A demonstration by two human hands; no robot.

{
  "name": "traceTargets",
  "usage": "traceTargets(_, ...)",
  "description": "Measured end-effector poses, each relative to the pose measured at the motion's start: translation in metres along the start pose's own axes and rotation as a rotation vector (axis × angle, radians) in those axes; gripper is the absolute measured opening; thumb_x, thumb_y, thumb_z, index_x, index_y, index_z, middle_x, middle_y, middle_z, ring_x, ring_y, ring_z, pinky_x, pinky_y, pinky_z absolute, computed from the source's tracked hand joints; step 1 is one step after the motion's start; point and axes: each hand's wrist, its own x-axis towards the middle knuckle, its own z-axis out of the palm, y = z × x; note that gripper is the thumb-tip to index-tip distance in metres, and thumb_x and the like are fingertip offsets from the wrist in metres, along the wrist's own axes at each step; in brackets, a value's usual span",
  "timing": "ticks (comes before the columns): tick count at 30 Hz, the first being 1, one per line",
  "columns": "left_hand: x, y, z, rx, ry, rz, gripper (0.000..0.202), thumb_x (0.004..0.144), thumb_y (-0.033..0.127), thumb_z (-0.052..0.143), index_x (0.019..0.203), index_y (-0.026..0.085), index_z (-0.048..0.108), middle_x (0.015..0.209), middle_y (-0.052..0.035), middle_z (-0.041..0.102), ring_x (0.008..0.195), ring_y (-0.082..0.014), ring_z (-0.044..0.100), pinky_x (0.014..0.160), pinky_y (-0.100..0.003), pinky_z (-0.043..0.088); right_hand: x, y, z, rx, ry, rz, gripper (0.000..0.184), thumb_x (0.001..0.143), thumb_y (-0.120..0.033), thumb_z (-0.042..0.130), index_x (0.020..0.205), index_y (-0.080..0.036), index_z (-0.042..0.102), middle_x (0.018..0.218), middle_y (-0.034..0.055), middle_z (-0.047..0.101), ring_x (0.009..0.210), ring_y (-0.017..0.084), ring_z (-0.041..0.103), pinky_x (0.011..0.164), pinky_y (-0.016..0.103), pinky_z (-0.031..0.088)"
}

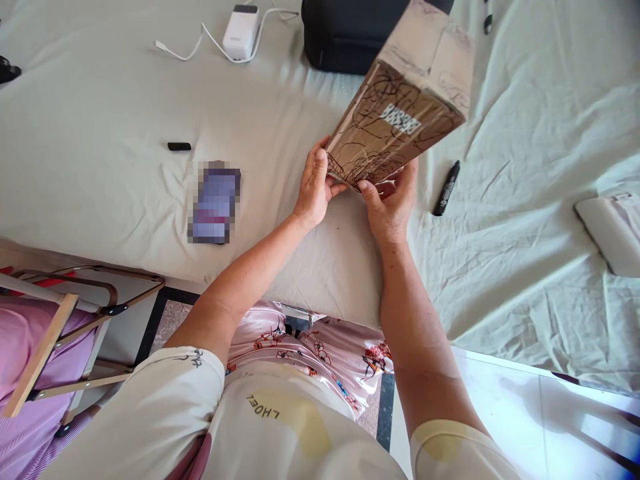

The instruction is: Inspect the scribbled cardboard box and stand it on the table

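A brown cardboard box [365, 137] is tilted up over the cloth-covered table, its near side covered in dark scribbles around a small black-and-white patterned label [400, 119]. My left hand [316, 183] grips its lower left corner, thumb on the near side. At the lower edge, my right hand [393, 203] holds the box too, its thumb pressed near the bottom corner and its other fingers partly hidden underneath. A black marker [447, 189] lies on the cloth just right of my right hand. Farther left rests a small black cap [179, 147].
A phone [215, 203] with a blurred screen lies at the left. Behind it stand a white charger [241, 33] with a cable and a black case [345, 37], partly behind the box. At the right edge is a white object [613, 233]. A folding chair [65, 327] stands lower left.
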Motion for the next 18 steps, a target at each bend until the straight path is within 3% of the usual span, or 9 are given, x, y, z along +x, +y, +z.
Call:
traceTargets(5,0.008,-0.005,-0.006,-0.033,0.037,-0.101,0.059,0.118,0.057,0.012,0.142,0.023,0.054,0.142,-0.0111,0.068,0.138,-0.0245,0.069,0.101,-0.043,0.065,-0.003,-0.017,-0.007,-0.091,0.012,-0.009,0.097,0.088,-0.082,0.073,0.166,-0.034,0.041,0.092,0.0026,0.062,0.070,0.019,0.058,0.059,0.035,0.055)
traceTargets(11,0.004,0.007,-0.014,0.214,0.121,0.048,0.045,0.117,0.056,0.034,0.111,0.022,0.063,0.120,-0.0073,0.070,0.125,-0.0200,0.070,0.101,-0.035,0.063,-0.004,-0.029,-0.014,-0.106,-0.015,-0.119,0.102,0.087,-0.080,0.076,0.168,-0.033,0.036,0.110,0.0100,0.063,0.090,0.023,0.063,0.073,0.038,0.060)
traceTargets(13,0.004,0.011,-0.016,0.255,0.145,0.086,0.039,0.115,0.052,0.043,0.101,0.022,0.062,0.111,-0.0059,0.068,0.122,-0.0194,0.069,0.102,-0.034,0.060,-0.005,-0.034,-0.015,-0.156,-0.015,-0.125,0.090,0.093,-0.075,0.074,0.165,-0.032,0.041,0.113,0.0117,0.063,0.096,0.025,0.064,0.079,0.042,0.062)
traceTargets(18,0.004,0.011,-0.017,0.281,0.212,0.096,0.025,0.111,0.046,0.058,0.100,0.025,0.061,0.100,-0.0027,0.066,0.119,-0.0190,0.069,0.107,-0.034,0.056,-0.007,-0.037,-0.017,-0.171,0.029,-0.122,0.047,0.105,-0.061,0.064,0.147,-0.041,0.057,0.118,0.0092,0.064,0.090,0.021,0.064,0.077,0.042,0.064)
